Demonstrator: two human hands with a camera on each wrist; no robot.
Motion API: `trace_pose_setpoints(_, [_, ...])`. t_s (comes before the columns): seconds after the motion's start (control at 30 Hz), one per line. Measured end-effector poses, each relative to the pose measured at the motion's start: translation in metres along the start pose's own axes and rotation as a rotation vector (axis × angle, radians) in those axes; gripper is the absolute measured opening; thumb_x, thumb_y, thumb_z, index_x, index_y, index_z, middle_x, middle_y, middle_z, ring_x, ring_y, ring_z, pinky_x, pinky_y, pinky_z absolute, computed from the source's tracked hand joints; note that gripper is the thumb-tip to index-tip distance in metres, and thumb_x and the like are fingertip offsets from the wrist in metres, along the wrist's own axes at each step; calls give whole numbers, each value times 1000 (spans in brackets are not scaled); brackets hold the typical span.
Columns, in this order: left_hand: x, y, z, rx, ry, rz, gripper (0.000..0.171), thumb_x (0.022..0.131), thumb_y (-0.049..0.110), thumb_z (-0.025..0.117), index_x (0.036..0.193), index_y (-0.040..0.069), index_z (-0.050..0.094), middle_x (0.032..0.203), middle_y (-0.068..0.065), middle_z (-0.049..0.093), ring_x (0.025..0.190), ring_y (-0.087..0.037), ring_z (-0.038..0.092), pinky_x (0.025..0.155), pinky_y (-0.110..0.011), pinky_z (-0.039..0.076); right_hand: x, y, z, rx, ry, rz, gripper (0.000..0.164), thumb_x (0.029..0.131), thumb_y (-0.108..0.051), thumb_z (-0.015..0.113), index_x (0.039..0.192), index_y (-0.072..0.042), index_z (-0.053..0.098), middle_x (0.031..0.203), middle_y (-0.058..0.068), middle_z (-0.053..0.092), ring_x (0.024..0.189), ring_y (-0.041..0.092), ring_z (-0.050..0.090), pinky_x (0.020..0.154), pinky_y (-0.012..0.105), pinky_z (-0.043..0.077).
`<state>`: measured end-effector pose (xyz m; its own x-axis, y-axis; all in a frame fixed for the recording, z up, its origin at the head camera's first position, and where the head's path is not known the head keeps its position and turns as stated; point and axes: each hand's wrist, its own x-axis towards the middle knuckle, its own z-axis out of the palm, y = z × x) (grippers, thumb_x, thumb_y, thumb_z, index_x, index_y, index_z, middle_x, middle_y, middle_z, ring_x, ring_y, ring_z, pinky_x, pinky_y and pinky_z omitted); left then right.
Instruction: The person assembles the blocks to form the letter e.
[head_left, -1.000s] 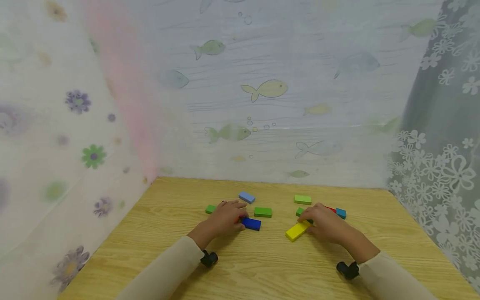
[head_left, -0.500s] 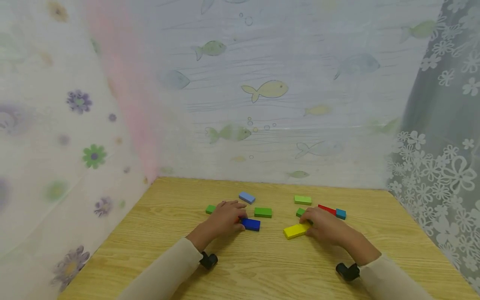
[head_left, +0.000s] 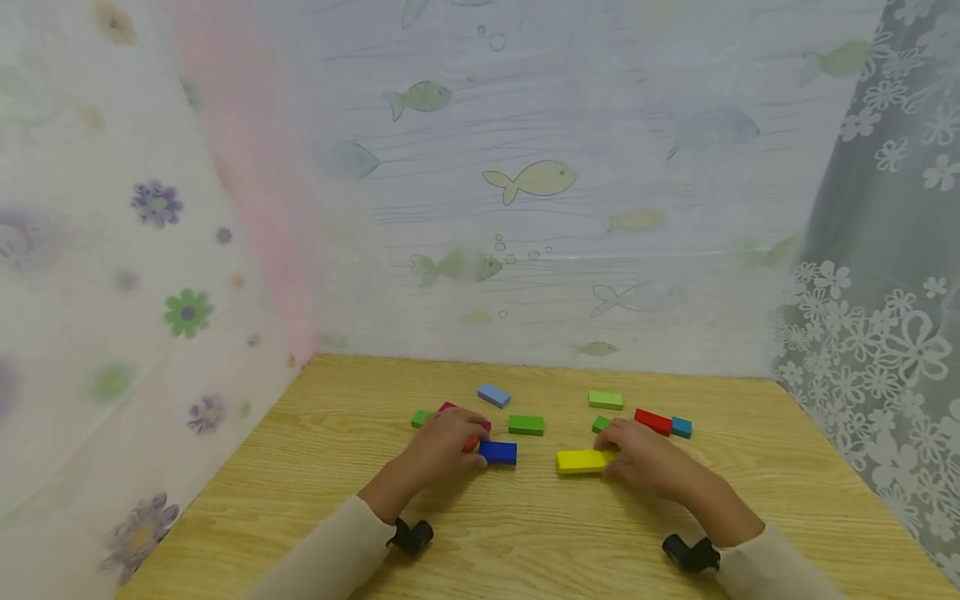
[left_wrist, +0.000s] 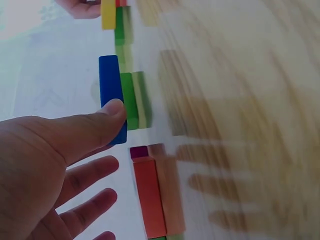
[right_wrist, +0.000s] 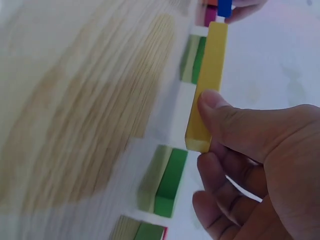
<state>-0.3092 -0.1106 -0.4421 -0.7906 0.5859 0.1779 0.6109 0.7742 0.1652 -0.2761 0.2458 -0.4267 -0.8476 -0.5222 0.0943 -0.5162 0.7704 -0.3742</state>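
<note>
bright yellow block (head_left: 579,462), long and straight-edged, dark blue block (head_left: 498,453), oblong

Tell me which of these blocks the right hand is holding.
The yellow block, pinched in the right hand. It is the only yellow one in view; the left hand holds the dark blue block instead.

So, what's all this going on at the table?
A person is handling blocks on a wooden table. Their left hand pinches a dark blue block, and their right hand pinches a yellow block. Those two blocks point toward each other, with a gap between. A green block lies just beyond them, held by neither hand.
</note>
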Motion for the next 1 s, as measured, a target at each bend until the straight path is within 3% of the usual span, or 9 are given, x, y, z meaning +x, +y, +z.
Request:
trace_pose_setpoints(0.17, [-5,7,-3,-2,12,-17,29,90,36,82,114,21,79,133,0,68,130,-26,59,106,-57,46,-1,-8,4,16,-1,38,24,90,-14,80,112,-13,71,109,-4,65,100,16,61,89,36,57])
trace_pose_setpoints(0.33, [-6,14,-5,19,3,6,29,88,35,84,112,20,80,120,2,71,109,-18,66,92,-40,54,-3,-17,6,26,-7,69,24,90,-13,80,112,-13,70,110,-3,65,98,16,62,86,36,57])
trace_pose_setpoints(0.47, [-6,20,-7,-82,-55,-15,28,88,29,84,112,15,80,106,3,72,94,-11,63,84,-31,55,-4,-23,8,57,-10,71,24,90,-12,80,112,-12,70,110,-2,65,96,16,62,83,35,57])
trace_pose_setpoints(0.63, [-7,25,-7,-227,-117,-77,24,88,23,84,108,12,81,98,7,74,92,-8,62,83,-30,56,-7,-27,12,94,-33,83,24,90,-13,81,112,-12,71,109,-2,66,94,15,62,81,35,56])
trace_pose_setpoints(1.0, [-15,29,-7,-277,-140,-72,27,84,21,87,108,10,81,98,7,76,90,-4,65,80,-28,56,-10,-34,15,127,-48,61,25,89,-14,81,112,-13,71,109,-2,68,93,15,64,79,33,57])
